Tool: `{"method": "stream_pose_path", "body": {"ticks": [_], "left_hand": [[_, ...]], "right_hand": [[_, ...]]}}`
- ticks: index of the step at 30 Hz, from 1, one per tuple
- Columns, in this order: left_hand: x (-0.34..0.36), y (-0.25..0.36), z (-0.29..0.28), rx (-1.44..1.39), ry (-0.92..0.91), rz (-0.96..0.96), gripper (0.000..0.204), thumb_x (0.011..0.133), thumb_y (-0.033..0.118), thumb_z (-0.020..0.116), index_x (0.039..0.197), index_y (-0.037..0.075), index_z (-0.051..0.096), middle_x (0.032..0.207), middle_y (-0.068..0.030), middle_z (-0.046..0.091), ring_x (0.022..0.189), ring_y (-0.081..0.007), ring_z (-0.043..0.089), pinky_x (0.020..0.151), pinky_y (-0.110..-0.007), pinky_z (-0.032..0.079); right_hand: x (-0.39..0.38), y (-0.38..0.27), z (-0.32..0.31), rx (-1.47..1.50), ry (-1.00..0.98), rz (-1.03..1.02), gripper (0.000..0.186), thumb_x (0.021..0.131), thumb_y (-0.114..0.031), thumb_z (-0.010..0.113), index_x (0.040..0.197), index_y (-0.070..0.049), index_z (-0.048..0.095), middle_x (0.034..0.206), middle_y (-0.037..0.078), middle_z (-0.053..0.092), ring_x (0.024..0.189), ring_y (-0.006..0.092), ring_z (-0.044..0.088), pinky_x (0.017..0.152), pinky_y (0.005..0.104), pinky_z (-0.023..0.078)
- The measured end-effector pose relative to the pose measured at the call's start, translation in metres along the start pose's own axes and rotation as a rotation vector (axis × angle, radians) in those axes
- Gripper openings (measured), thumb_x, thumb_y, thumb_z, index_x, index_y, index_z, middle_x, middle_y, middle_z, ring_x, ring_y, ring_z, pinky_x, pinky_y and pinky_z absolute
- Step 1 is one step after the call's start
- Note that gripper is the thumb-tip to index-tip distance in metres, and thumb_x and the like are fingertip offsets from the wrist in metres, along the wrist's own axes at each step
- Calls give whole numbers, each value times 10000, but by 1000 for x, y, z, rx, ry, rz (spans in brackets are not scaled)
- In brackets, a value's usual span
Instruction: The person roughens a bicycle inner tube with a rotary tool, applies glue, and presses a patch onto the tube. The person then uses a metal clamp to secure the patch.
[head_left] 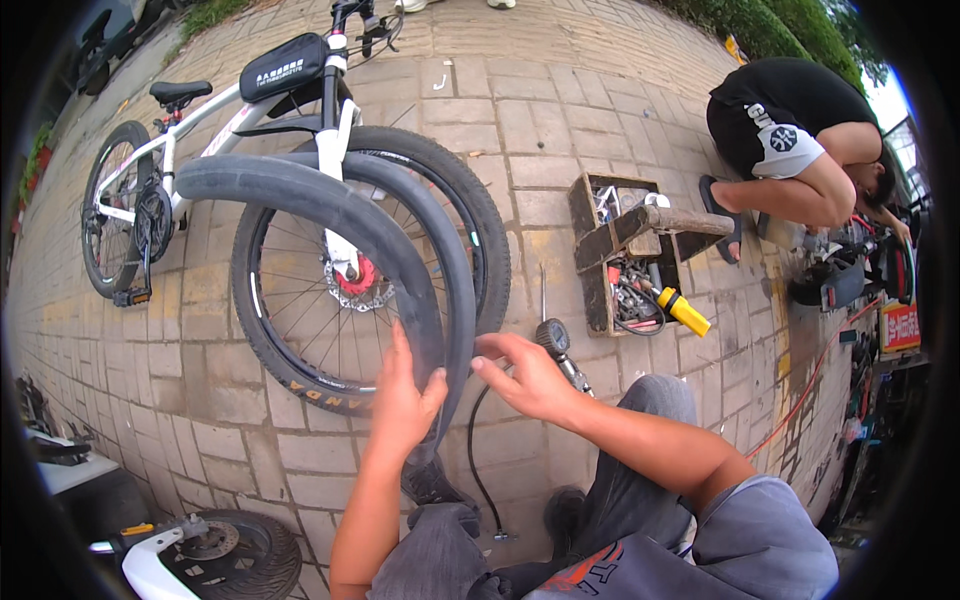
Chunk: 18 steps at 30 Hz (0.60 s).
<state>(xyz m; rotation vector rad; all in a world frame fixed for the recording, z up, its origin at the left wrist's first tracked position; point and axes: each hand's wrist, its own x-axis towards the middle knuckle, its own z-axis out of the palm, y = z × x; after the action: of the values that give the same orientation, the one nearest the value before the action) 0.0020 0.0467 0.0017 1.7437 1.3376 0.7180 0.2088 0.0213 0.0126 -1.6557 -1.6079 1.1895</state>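
Note:
A dark grey, puffed-up inner tube [385, 225] arches up before me, in front of the bicycle's front wheel [490, 200]. My left hand [405, 400] holds the tube's lower part, with its fingers along one side and its thumb in front. At the tube's right edge is my right hand [530, 378], with its thumb and forefinger apart and the fingertips close to the rubber; whether they touch it I cannot tell. Just beyond that hand, a round pressure gauge [553, 336] with a metal fitting and a black hose [472, 450] lies on the paving.
The white bicycle [228, 130] stands at left with a black frame bag [285, 68]. Right of centre is a wooden toolbox [598, 290] with a yellow-handled tool [684, 311]. A person [800, 130] crouches at far right. Another wheel [240, 555] is at lower left.

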Motion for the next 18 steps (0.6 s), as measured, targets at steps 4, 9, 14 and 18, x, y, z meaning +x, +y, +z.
{"method": "stream_pose_path", "body": {"ticks": [4, 9, 14, 18], "left_hand": [[-6, 9, -7, -85, 0, 16, 847, 867, 172, 651, 1512, -82, 163, 1366, -312, 437, 1227, -442, 497, 1029, -449, 415], [-17, 11, -34, 30, 204, 141, 282, 885, 63, 632, 1136, -66, 652, 990, -167, 668, 927, -307, 623, 780, -391, 468], [-25, 47, -50, -447, 432, -55, 372, 855, 127, 739, 1168, -48, 640, 1004, -101, 665, 917, -209, 621, 869, -332, 494], [-29, 70, -54, -552, 248, -72, 467, 854, 180, 762, 1221, -65, 606, 1057, -106, 668, 977, -187, 630, 885, -332, 497]], "right_hand": [[33, -40, 28, 650, -32, 133, 564, 949, -249, 674, 1347, 93, 465, 1284, 186, 602, 1156, 228, 597, 984, 354, 485], [34, -45, 34, 764, -80, 85, 660, 888, -208, 753, 1342, 133, 417, 1156, 159, 642, 1006, 170, 635, 882, 304, 524], [0, -84, 28, 688, -85, -63, 568, 867, -201, 777, 1281, 59, 487, 1143, 147, 642, 1041, 178, 624, 892, 338, 523], [-13, -88, 22, 715, -138, -87, 551, 869, -184, 772, 1287, 52, 500, 1178, 130, 635, 1075, 183, 611, 930, 344, 507]]}}
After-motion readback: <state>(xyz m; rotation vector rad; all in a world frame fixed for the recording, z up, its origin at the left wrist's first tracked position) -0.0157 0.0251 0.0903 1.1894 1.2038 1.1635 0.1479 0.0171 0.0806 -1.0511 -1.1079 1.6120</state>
